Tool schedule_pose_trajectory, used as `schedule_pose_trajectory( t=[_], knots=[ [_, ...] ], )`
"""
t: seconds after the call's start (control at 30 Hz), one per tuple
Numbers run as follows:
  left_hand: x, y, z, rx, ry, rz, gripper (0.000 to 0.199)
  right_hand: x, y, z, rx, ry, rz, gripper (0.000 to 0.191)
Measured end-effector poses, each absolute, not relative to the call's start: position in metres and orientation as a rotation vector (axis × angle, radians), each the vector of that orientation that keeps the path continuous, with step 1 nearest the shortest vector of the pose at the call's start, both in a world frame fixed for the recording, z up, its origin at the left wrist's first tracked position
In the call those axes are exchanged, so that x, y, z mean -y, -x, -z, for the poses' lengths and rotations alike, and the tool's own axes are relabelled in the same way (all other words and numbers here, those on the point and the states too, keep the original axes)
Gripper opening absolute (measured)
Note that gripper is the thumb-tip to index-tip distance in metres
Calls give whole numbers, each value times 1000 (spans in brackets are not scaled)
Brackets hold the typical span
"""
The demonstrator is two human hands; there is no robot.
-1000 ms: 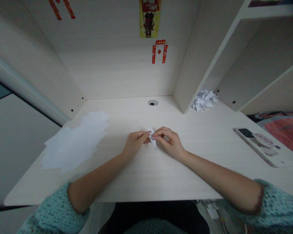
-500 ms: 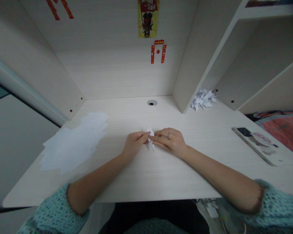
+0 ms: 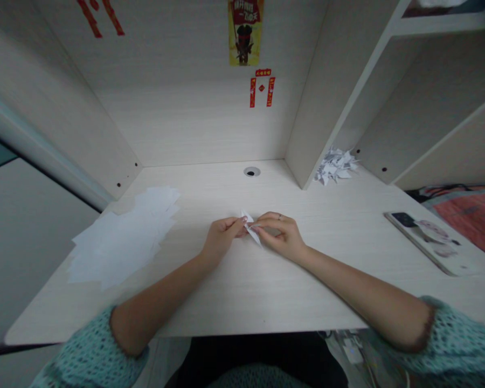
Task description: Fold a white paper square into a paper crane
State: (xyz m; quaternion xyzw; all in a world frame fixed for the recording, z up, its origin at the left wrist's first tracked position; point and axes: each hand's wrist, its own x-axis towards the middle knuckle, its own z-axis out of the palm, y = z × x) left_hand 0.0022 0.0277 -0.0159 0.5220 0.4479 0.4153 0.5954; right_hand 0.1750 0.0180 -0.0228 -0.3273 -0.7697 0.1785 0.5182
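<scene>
The light in here is dim and greyish, its source out of sight, palest across the desk (image 3: 210,186) and the lower back panel (image 3: 194,132), which darkens toward the frame's top. Shadow fills the upper-right shelf compartment (image 3: 440,91). White sheets (image 3: 123,237) at left wash flat; the folded paper (image 3: 254,235) looks soft; sleeves (image 3: 99,342) stretch in the lower corners.

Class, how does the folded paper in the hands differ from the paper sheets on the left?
The folded paper is narrow and pointed, while the paper sheets lie flat. The left hand and right hand hold the folded paper; the paper sheets rest untouched on the desk. The folded paper covers far less area than the paper sheets. Both are white.
</scene>
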Motion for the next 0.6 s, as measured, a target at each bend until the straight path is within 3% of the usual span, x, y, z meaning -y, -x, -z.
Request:
schedule_pose_trajectory(
  t=[0.6],
  knots=[
    [-26,-5,14,-1046,-1210,-895,30,-20,-188,27,2171,740,129,19]
  ],
)
